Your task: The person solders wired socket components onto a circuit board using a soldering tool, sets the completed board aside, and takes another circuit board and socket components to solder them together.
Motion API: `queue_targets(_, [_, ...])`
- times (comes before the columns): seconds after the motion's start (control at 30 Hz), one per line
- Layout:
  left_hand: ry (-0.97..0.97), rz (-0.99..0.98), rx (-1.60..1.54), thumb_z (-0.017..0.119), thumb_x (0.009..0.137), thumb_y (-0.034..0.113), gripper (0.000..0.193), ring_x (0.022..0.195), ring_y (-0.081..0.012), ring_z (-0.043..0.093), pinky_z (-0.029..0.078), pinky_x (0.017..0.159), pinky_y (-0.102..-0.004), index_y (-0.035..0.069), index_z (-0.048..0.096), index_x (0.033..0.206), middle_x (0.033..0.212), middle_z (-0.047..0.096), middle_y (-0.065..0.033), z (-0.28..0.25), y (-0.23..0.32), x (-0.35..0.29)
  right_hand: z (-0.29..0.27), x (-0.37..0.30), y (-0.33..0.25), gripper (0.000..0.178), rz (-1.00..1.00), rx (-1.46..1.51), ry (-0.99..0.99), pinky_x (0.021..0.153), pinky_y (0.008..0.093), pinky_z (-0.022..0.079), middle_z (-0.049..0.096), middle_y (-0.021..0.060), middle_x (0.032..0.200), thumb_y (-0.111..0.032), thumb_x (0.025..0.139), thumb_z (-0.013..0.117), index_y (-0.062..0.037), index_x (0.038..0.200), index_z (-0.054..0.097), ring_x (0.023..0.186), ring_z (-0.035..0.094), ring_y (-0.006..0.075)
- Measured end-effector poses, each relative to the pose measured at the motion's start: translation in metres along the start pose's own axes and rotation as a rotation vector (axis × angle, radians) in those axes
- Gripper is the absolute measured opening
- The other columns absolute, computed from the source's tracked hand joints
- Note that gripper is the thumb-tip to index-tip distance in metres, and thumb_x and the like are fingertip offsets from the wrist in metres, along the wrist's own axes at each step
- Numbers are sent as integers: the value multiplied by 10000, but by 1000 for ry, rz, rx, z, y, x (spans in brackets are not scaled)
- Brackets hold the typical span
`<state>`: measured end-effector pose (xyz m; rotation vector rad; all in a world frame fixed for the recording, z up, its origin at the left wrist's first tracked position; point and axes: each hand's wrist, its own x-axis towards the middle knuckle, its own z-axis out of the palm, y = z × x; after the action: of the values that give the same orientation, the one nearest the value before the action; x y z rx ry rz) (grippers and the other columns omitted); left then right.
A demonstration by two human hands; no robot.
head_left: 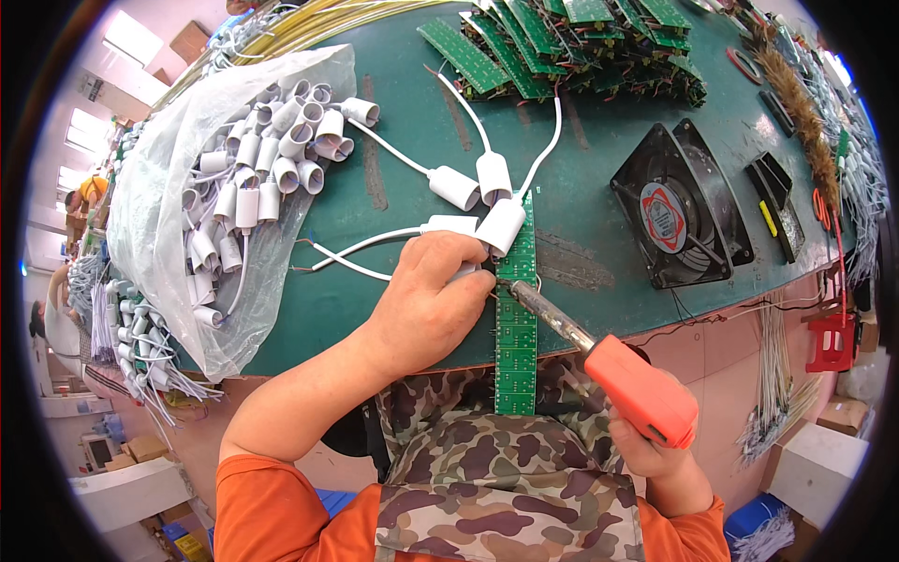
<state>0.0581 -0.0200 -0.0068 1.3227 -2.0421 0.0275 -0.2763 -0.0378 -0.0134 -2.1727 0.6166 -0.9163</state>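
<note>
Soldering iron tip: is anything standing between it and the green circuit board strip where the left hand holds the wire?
Nothing visible does. The soldering iron in the right hand has its tip right at the green circuit board strip, beside the left hand. The white sockets lie farther up the strip, clear of the tip.

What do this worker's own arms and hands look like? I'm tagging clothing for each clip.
Both hands are bare, without gloves: the left hand and the right hand. Short orange sleeves cover the upper arms, leaving both forearms uncovered. A camouflage apron in brown, tan and green hangs between them. No watch or rings show.
</note>
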Motion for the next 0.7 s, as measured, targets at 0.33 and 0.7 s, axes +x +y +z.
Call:
queue_targets(0.33, [6, -8, 17, 720, 708, -20, 201, 993, -318, 599, 479, 862, -431, 32, 665, 894, 1077, 589, -115, 1, 1, 2, -5, 11, -7, 633, -17, -9, -35, 617, 363, 541, 740, 180, 1017, -116, 783, 837, 63, 1326, 562, 710, 693, 294])
queue_targets(0.7, [-9, -6, -12, 775, 685, -60, 312, 989, -340, 595, 493, 866, -449, 37, 681, 966, 1102, 584, -124, -1, -1, 1, -20, -29, -4, 560, 160, -58, -30, 705, 390, 578, 731, 165, 1114, -248, 828, 832, 27, 1272, 630, 835, 733, 331])
